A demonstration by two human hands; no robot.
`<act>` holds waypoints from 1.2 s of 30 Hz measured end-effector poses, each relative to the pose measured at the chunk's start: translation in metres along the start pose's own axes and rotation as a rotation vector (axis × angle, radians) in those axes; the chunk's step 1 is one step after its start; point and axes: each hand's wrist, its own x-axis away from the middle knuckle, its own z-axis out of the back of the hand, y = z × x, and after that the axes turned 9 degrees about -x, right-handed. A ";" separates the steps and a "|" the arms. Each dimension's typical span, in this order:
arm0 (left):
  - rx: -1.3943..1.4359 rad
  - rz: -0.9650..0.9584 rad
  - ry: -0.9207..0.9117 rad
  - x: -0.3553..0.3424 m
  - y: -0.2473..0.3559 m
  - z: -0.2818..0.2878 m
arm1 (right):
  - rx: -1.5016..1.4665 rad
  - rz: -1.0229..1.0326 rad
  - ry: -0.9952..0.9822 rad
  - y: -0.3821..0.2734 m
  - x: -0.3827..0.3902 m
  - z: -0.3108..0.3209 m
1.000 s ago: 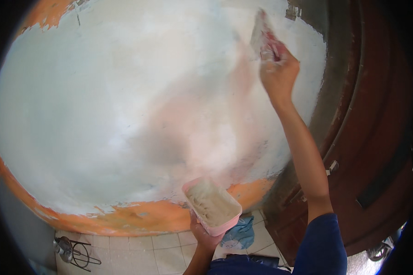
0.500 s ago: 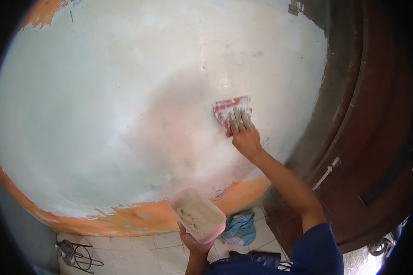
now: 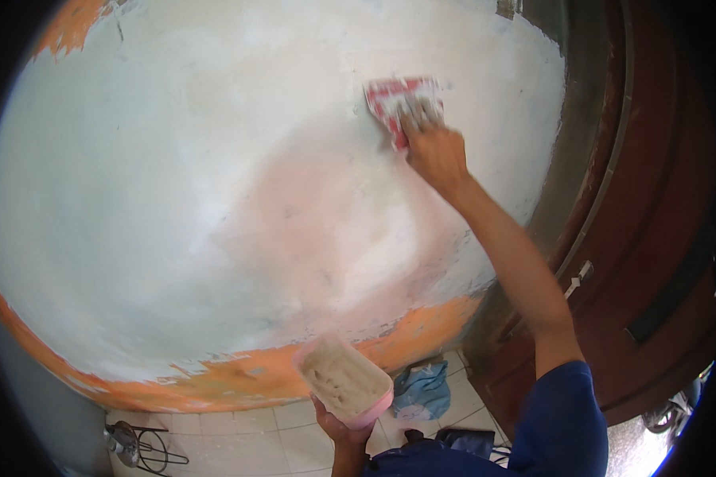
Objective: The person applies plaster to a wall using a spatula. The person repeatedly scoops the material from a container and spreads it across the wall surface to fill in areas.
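My right hand [image 3: 433,147] grips a red putty knife [image 3: 384,99] smeared with white, its wide edge against the upper part of the wall [image 3: 175,175]. The fingers lie pressed over the blade. Low in front of me, my left hand [image 3: 342,429] holds a pink tub [image 3: 376,409] from beneath and the side. Beige putty [image 3: 342,378] with scooped dents fills much of the tub. Pale filler coats most of the wall, and orange paint [image 3: 239,381] shows along its bottom.
A dark red door [image 3: 636,230] with a handle [image 3: 578,278] stands to the right. On the tiled floor [image 3: 239,441] lie a blue cloth or bag [image 3: 423,391] and, at lower left, a small stool-like metal stand [image 3: 147,449]. Part of a motorbike [image 3: 672,413] shows at the far right.
My right hand has slid the putty knife upward along the wall, the arm stretching out with it. The left hand and tub have stayed nearly in place.
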 end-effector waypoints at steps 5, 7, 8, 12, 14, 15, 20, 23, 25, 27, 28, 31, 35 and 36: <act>-0.096 0.017 -0.113 0.003 0.007 0.009 | -0.110 -0.059 -0.343 -0.018 0.123 -0.006; -0.076 0.020 -0.092 0.006 0.006 0.006 | -0.130 -0.085 -0.404 -0.018 0.142 0.003; -0.074 0.014 -0.076 0.006 0.008 0.004 | -0.112 -0.058 -0.343 -0.016 0.139 0.010; -0.006 0.005 -0.052 0.013 0.015 -0.006 | -0.076 -0.065 -0.048 -0.003 0.077 0.036; -0.003 -0.015 -0.042 0.013 0.015 0.000 | -0.053 -0.107 0.032 -0.001 0.020 0.050; -0.008 -0.029 -0.032 0.013 0.015 0.003 | -0.086 -0.079 0.123 -0.002 -0.005 0.052; 0.018 -0.044 0.003 0.012 0.013 0.011 | -0.112 -0.086 -0.109 -0.012 -0.018 -0.004; 0.014 -0.079 -0.013 0.010 0.016 0.009 | -0.081 -0.101 -0.105 -0.022 0.027 -0.037; 0.015 -0.091 -0.022 0.014 0.016 0.016 | -0.084 -0.127 -0.251 -0.029 0.075 -0.048; 0.017 -0.098 -0.068 0.008 0.015 0.021 | -0.067 -0.073 -0.329 -0.029 0.138 -0.052; 0.010 -0.079 -0.065 0.007 0.014 0.019 | -0.064 -0.052 -0.354 -0.028 0.173 -0.049; -0.005 -0.083 -0.041 0.009 0.021 0.013 | -0.184 -0.080 -0.365 -0.040 0.196 -0.020; 0.020 -0.059 -0.037 0.011 0.022 0.011 | -0.116 -0.056 0.062 -0.025 0.101 0.029; 0.024 -0.048 -0.037 0.012 0.023 0.012 | -0.083 -0.072 0.113 -0.023 0.064 0.038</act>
